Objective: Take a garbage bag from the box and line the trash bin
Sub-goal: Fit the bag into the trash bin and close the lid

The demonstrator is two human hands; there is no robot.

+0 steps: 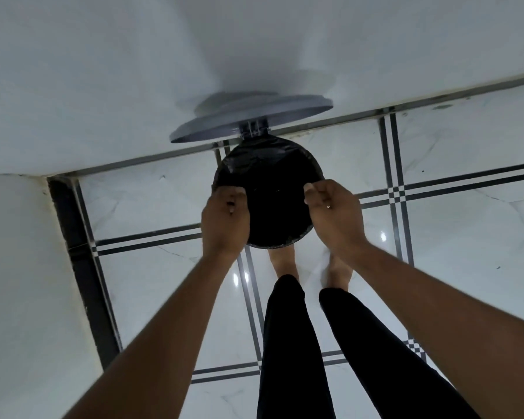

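Legs: black trousers (288, 343) fill the lower centre, bare feet planted just below the bin, a stance for reaching down.
Left hand (224, 219): at centre frame, fingers curled tight on the bag's edge at the rim's left side.
Right hand (335, 213): mirrors it on the rim's right, pinching black film, likely to stretch it over the lip.
Garbage bag (266, 189): black, already inside the trash bin (273, 244), covering its mouth.
Lid (251, 120): grey, hinged upright against the wall above centre, keeping the opening clear.
Box: not visible.
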